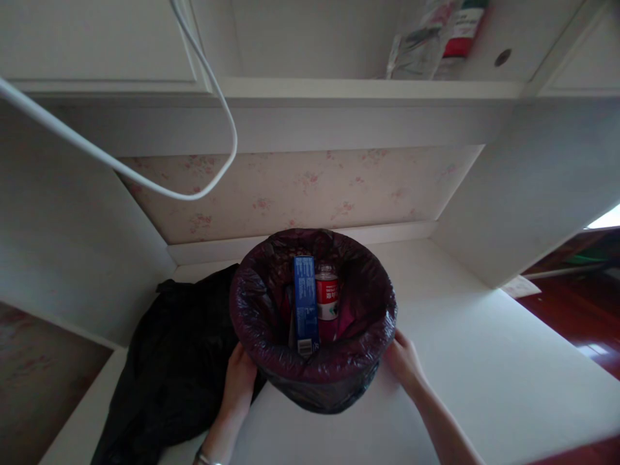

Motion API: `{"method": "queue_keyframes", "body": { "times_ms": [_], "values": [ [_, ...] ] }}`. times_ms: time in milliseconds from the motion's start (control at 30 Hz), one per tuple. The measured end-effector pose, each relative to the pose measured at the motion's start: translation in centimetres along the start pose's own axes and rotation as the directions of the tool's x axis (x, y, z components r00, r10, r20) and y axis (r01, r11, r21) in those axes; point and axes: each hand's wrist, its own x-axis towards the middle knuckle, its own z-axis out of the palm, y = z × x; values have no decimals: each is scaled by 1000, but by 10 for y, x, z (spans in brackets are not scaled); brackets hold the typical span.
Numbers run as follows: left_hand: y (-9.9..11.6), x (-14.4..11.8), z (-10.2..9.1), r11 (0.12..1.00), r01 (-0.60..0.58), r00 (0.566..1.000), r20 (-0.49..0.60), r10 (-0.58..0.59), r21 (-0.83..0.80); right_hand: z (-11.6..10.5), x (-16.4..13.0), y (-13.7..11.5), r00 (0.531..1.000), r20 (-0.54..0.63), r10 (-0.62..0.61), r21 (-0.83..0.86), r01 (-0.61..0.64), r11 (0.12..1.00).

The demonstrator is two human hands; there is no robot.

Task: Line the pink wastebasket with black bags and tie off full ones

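From where I stand, the person's hands are apart, the left hand (pixel 241 373) and right hand (pixel 403 361) clamped on opposite sides of a bag-lined bin (pixel 329 392), their fingertips hidden. It is over the middle of the white worktop (pixel 465 342); whether it rests there, I can't tell. Inside, a blue box (pixel 305 297) leans beside a red-labelled bottle (pixel 327 292). Black fabric (pixel 179 361) covers much of the worktop's left side.
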Motion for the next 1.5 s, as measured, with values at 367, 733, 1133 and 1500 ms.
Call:
{"method": "queue_keyframes", "body": {
  "times_ms": [367, 733, 1133, 1500],
  "values": [
    [61, -44, -23, 853, 342, 928, 282, -241, -395, 20, -16, -66, 926, 375, 30, 597, -266, 757],
    [96, -82, -13, 641, 566, 480, 839, 255, -518, -4, -38, -74, 869, 471, -154, 731, -286, 620],
    [137, -74, -16, 772, 399, 804, 594, -35, -494, -23, -34, -125, 921, 299, -251, 857, -144, 494],
    [169, 6, -1, 936, 314, 942, 176, -286, -157, -12, 27, -172, 823, 566, 45, 500, -386, 775]
  ]
}}
